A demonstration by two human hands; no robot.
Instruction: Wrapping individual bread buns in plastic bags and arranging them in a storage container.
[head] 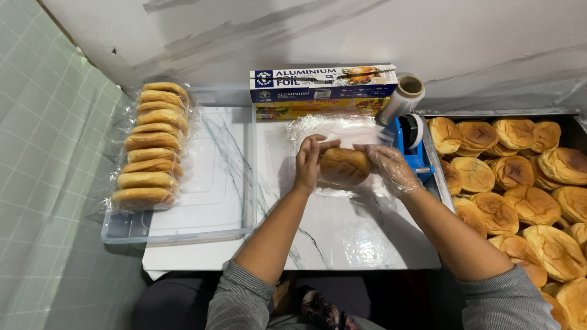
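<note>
A round brown bun (pixel 344 166) lies on a sheet of clear cling film (pixel 342 137) spread on the white marble-patterned table (pixel 342 235). My left hand (pixel 309 162), bare, presses against the bun's left side. My right hand (pixel 391 168), in a thin clear plastic glove, holds the bun's right side. Both hands grip the same bun between them.
A clear plastic tray (pixel 202 220) at the left holds a row of wrapped buns (pixel 151 146). At the back lie a blue foil box (pixel 323 82), a yellow box (pixel 318 110) and a cling film roll (pixel 402 98). A blue tape dispenser (pixel 413 143) stands beside a bin of loose buns (pixel 520 183) on the right.
</note>
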